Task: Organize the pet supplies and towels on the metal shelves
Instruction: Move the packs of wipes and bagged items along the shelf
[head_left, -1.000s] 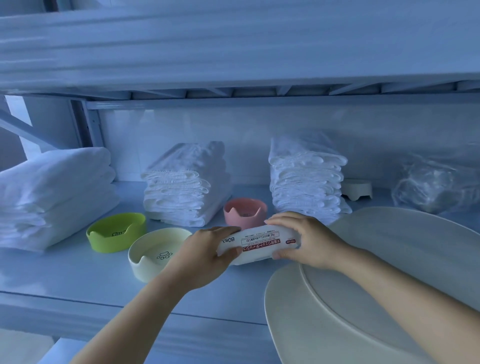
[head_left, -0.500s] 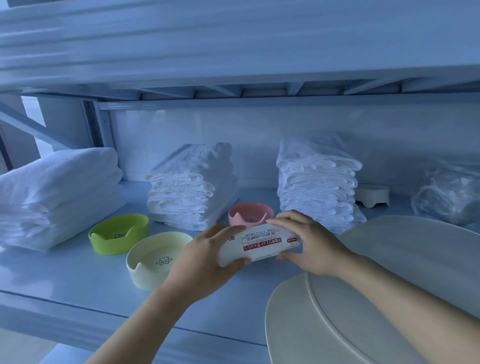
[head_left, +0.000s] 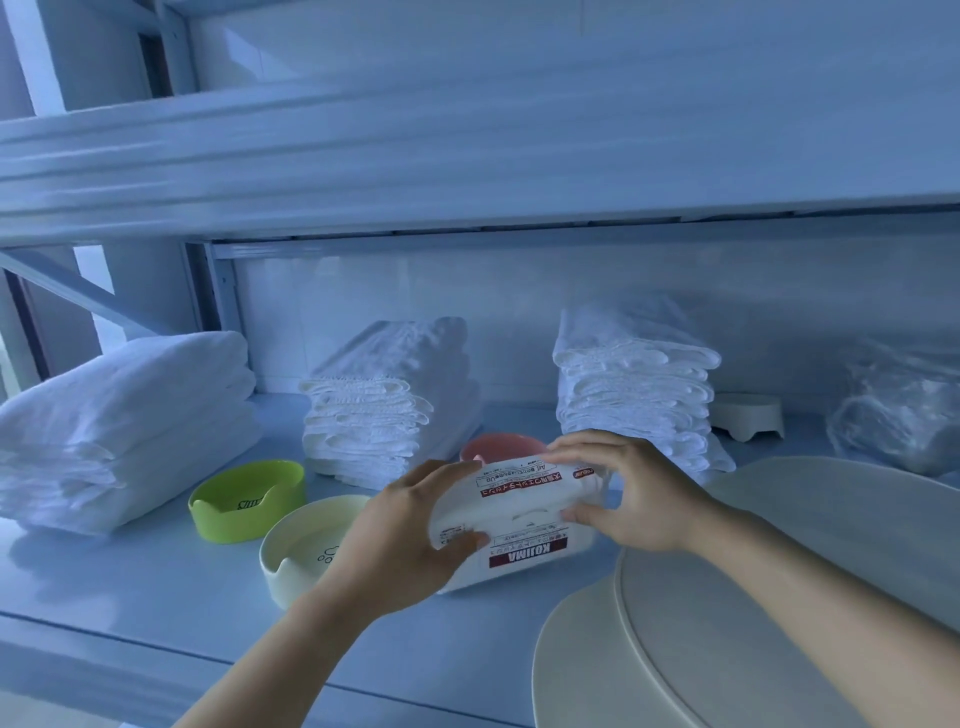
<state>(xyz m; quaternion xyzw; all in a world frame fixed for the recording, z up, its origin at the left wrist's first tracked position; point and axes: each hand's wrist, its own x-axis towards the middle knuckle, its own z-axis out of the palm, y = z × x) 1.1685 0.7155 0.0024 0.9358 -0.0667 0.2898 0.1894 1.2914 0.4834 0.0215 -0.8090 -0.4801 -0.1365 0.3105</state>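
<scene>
Head view: left hand (head_left: 400, 545), right hand (head_left: 639, 493) grasp wipes pack (head_left: 519, 512) before pink bowl (head_left: 498, 447).

The left hand (head_left: 400, 540) is gripping the near left end of a white soft plastic wipes pack with red printed labels (head_left: 519, 512), thumb lying over the top face and fingers curling underneath, while its bare forearm is rising from the bottom edge toward the upper right. The right hand (head_left: 636, 493) is clasping the pack's right end, fingers reaching across the far top edge and thumb pressing the near side. Its bare forearm is extending in from the lower right.
</scene>
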